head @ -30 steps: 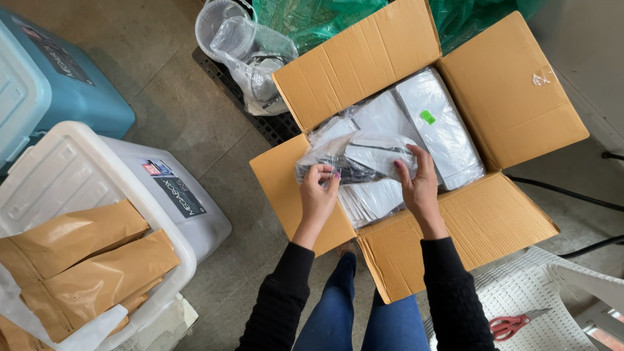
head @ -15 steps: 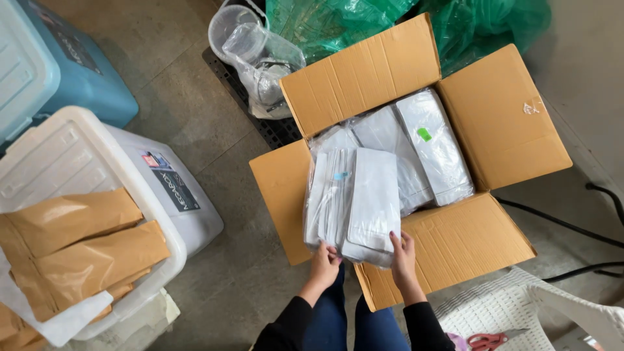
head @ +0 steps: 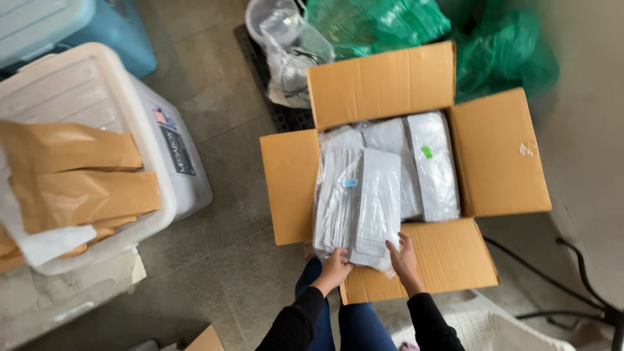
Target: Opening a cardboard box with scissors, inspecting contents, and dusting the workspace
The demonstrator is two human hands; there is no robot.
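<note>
An open cardboard box (head: 500,156) stands on the floor in front of me, its four flaps spread out. Inside lie several white flat packets in clear plastic wrap (head: 432,166). I hold a wrapped bundle of these white packets (head: 357,201) upright over the box's near left part. My left hand (head: 335,268) grips the bundle's lower edge from the left. My right hand (head: 404,260) grips the same lower edge from the right. Both sleeves are black.
A white plastic bin (head: 97,91) at the left holds brown paper envelopes (head: 78,175). A blue bin (head: 97,26) stands behind it. Green plastic bags (head: 403,26) and a clear bag (head: 289,45) sit beyond the box. Black cables (head: 552,279) run at right.
A second ago both hands were deep in the box on a bundle. They have lifted it out and drawn it toward me; it now stands upright, held by its lower edge.
</note>
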